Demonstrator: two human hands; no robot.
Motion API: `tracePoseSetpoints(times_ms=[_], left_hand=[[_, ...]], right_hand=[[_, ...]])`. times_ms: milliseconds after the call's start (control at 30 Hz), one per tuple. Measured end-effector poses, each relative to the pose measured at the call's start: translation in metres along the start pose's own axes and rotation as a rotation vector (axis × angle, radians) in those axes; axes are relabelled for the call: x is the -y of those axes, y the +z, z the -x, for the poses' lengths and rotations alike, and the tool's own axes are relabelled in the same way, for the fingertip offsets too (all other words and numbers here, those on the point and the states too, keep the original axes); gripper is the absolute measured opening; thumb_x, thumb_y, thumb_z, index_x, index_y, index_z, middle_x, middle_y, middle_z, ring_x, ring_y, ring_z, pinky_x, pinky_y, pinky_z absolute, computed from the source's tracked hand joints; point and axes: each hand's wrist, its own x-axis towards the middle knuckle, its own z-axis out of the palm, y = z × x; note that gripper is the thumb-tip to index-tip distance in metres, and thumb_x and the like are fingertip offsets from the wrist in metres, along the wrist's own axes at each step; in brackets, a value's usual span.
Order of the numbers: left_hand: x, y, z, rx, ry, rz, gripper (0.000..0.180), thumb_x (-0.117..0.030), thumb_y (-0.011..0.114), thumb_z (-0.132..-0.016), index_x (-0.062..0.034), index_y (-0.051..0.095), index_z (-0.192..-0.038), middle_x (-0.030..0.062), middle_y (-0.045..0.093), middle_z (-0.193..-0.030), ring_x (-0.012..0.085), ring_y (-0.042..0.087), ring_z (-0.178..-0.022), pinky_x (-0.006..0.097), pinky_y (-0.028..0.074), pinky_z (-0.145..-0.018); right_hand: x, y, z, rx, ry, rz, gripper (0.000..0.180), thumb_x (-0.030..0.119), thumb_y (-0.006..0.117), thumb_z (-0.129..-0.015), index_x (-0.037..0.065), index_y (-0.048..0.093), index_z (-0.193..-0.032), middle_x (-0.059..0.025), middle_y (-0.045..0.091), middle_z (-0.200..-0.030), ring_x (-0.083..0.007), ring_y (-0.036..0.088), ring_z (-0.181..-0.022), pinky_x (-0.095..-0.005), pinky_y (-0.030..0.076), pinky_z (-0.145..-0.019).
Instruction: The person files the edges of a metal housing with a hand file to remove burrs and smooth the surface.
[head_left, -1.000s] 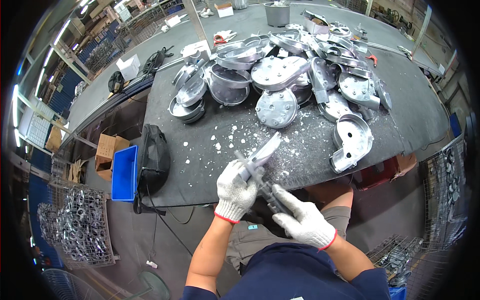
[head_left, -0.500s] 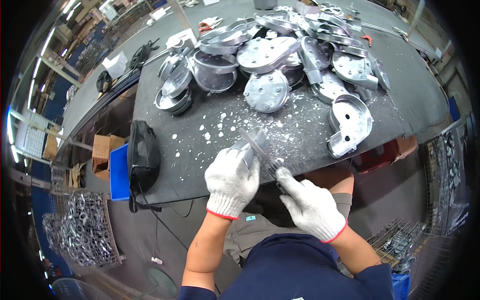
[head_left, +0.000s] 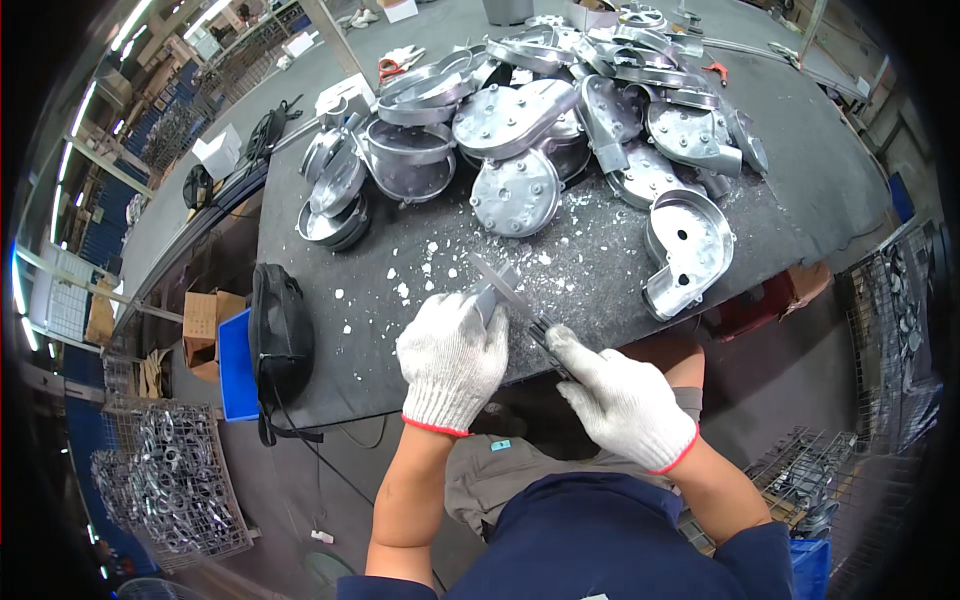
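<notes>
a small grey metal casting (head_left: 490, 293) is gripped in the left hand (head_left: 452, 358), whose gloved fingers (head_left: 470, 330) are clenched around it just above the near edge of the dark tabletop (head_left: 600, 270). a thin file (head_left: 520, 305) is held by the right hand (head_left: 620, 400) — its dark handle is grasped in the closed fingers (head_left: 575, 350), and its blade is laid slantwise across the top of the casting, touching it. both hands are covered by white knit gloves with red cuffs, and they are held near each other, the right one lower and further off the tabletop edge.

the tabletop around the casting is strewn with pale metal chips (head_left: 425, 270). further back a heap of larger silver housings and covers (head_left: 540, 110) is piled, some flat with rivet-like bumps, some bowl-shaped. one curved housing (head_left: 690, 250) is set apart on the right, open side up, near the right edge. a black bag (head_left: 280, 335) is rested at the left edge of the tabletop, with a blue bin (head_left: 237, 365) just beside it — lower down, a wire basket of metal parts (head_left: 175, 480) is seen on the floor.
</notes>
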Motion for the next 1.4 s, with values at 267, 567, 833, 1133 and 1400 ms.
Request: tracePoseSetpoints(times_ms=[267,567,833,1133,1400], left_hand=[[0.007,-0.013,0.003,0.023,-0.093,0.056,0.017,-0.022,0.083,-0.092,-0.0059,0.08,-0.092,0.0131,0.067,-0.077,0.0364,0.068,-0.075,0.048,0.054,-0.068],[0.013,-0.011,0.006,-0.002,-0.07,0.093,0.019,-0.02,0.084,-0.092,-0.0021,0.078,-0.089,0.0163,0.066,-0.078,0.0388,0.068,-0.074,0.047,0.054,-0.066],[0.013,-0.012,0.006,0.003,-0.077,0.095,0.017,-0.019,0.084,-0.091,-0.0021,0.079,-0.091,0.0159,0.067,-0.079,0.038,0.068,-0.075,0.047,0.054,-0.067],[0.017,-0.013,0.01,0.004,-0.068,0.108,0.016,-0.017,0.083,-0.092,-0.0032,0.082,-0.098,0.0152,0.071,-0.083,0.0365,0.07,-0.077,0.045,0.055,-0.069],[0.038,-0.03,0.037,0.055,-0.229,0.415,0.017,-0.008,0.083,-0.094,0.0006,0.083,-0.108,0.0146,0.077,-0.091,0.0241,0.074,-0.079,0.036,0.058,-0.075]], right_hand=[[-0.006,0.002,0.004,-0.046,-0.085,-0.331,0.062,0.016,0.073,-0.101,0.008,0.056,-0.16,-0.0206,0.076,-0.104,-0.0403,0.075,-0.092,-0.0479,0.062,-0.085],[-0.005,0.02,0.0,0.01,-0.074,-0.421,0.065,0.014,0.076,-0.102,0.009,0.055,-0.163,-0.0231,0.076,-0.108,-0.0395,0.077,-0.095,-0.0435,0.062,-0.086],[0.008,0.005,-0.004,0.197,0.261,-0.841,0.066,0.008,0.069,-0.107,0.002,0.046,-0.168,-0.0144,0.075,-0.143,-0.0175,0.077,-0.113,-0.0333,0.06,-0.096],[0.012,0.004,-0.005,0.348,0.618,-1.472,0.075,0.008,0.062,-0.107,0.012,0.034,-0.176,-0.0056,0.067,-0.095,-0.009,0.056,-0.063,-0.0254,0.051,-0.059],[0.004,0.019,-0.005,0.072,-0.107,-0.117,0.066,0.022,0.073,-0.104,0.018,0.051,-0.167,-0.0124,0.07,-0.087,-0.0308,0.069,-0.066,-0.0416,0.058,-0.063]])
